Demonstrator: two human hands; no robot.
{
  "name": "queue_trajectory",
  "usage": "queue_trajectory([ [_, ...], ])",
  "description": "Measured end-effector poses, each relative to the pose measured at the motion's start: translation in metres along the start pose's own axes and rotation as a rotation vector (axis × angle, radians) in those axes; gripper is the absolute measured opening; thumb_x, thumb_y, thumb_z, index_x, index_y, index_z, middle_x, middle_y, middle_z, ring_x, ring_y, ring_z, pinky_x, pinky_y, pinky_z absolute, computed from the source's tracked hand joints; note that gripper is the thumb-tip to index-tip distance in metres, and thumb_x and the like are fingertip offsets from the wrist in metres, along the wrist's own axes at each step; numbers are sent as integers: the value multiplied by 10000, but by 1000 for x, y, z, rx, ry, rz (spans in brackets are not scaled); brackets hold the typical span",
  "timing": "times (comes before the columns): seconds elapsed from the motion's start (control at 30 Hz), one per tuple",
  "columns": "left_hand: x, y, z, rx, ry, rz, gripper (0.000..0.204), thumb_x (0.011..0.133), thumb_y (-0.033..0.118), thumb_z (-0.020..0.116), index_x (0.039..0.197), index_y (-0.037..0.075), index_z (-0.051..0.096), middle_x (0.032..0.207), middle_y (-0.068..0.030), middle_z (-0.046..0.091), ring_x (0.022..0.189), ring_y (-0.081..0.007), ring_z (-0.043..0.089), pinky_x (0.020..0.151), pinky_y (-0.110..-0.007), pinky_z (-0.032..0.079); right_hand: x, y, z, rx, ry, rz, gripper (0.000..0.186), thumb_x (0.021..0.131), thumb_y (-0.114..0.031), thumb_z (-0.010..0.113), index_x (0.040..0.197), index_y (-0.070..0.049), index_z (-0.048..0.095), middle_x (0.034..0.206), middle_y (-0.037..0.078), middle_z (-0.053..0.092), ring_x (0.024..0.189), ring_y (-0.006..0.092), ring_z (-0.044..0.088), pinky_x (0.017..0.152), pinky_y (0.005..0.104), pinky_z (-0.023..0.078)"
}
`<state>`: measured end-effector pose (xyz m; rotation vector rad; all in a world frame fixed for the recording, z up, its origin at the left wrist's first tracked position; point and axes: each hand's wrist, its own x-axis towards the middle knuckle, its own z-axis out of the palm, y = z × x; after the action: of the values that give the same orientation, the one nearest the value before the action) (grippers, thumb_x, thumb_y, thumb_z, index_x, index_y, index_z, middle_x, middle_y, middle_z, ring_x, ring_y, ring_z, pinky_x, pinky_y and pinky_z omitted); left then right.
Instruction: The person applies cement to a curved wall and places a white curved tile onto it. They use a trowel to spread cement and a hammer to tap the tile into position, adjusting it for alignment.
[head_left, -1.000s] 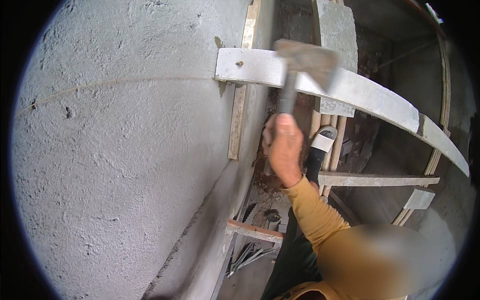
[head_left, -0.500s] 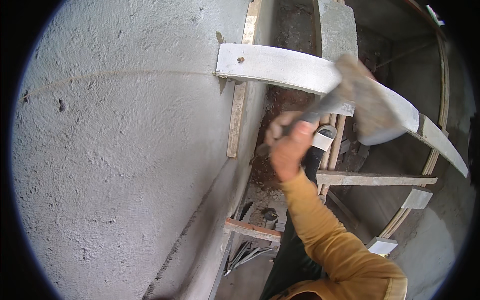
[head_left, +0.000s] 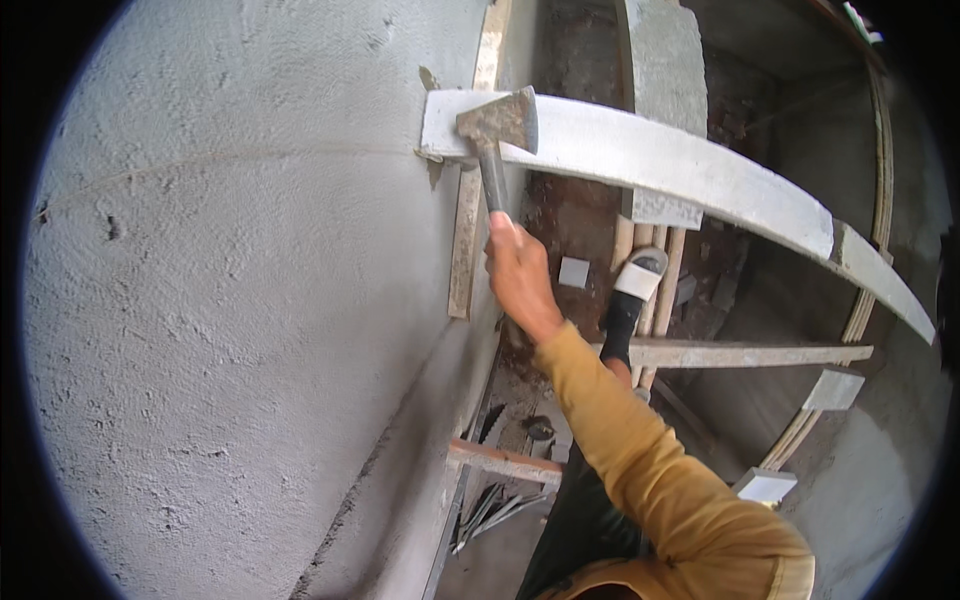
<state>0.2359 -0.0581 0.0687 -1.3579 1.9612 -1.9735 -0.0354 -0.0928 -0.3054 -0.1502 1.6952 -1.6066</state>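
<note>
My right hand [head_left: 523, 277], at the end of a yellow-brown sleeve, is closed round the dark handle of a hatchet [head_left: 498, 120]. The rusty hatchet head, with a flared blade and a blunt end, lies over the left end of a long white block [head_left: 640, 150]. That end meets the rough grey wall [head_left: 250, 300]. The nail at the block's left end is hidden behind the hatchet head, and I cannot tell whether they touch. My left hand is not in view.
A wooden strip [head_left: 467, 240] stands against the wall below the block's left end. My foot in a white-strapped sandal [head_left: 637, 278] stands on bamboo poles [head_left: 660, 300]. A wooden crossbar [head_left: 740, 354] spans the right side. A grey slab [head_left: 665, 70] passes under the white block.
My right hand has swung the hatchet leftward, from the middle of the white block to its left end over the nail. A small white square on the ground has come into sight.
</note>
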Motion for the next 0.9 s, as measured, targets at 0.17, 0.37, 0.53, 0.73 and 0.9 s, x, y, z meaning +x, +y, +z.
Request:
queue_trajectory([
  [0.17,3,2,4,-17,45,44,817,961,578,382,1459,-64,300,1510,-329,232,1394,-498,227,1092,-640,186,-13,-6,-15,146,155,-119,460,1019,-471,397,812,-72,495,599,-14,447,448,71,402,398,238,348],
  [0.37,3,5,-2,3,-7,-17,829,960,591,372,1461,-64,295,1499,-344,242,1388,-503,237,1081,-650,197,3,-5,3,-31,32,73,383,1022,-370,451,823,-48,508,645,-18,445,543,76,408,480,243,338],
  [0.53,2,6,-4,23,-24,-1,833,961,592,366,1463,-68,289,1497,-348,240,1384,-509,239,1073,-649,212,-11,-5,-7,108,97,-68,428,1028,-440,398,821,-76,485,598,-27,420,471,57,372,419,225,319],
  [0.73,4,3,-1,28,-11,15,825,964,582,362,1461,-72,287,1493,-355,239,1380,-508,249,1075,-643,217,0,-1,2,-60,-28,24,379,1029,-390,429,816,-83,494,667,-44,444,565,55,387,482,219,340],
  [0.9,6,1,-1,13,-25,10,818,964,575,368,1459,-72,294,1495,-352,241,1384,-502,247,1078,-642,213,-5,-9,-12,48,52,5,429,1028,-436,405,816,-73,494,624,-26,426,551,54,380,463,227,328],
])
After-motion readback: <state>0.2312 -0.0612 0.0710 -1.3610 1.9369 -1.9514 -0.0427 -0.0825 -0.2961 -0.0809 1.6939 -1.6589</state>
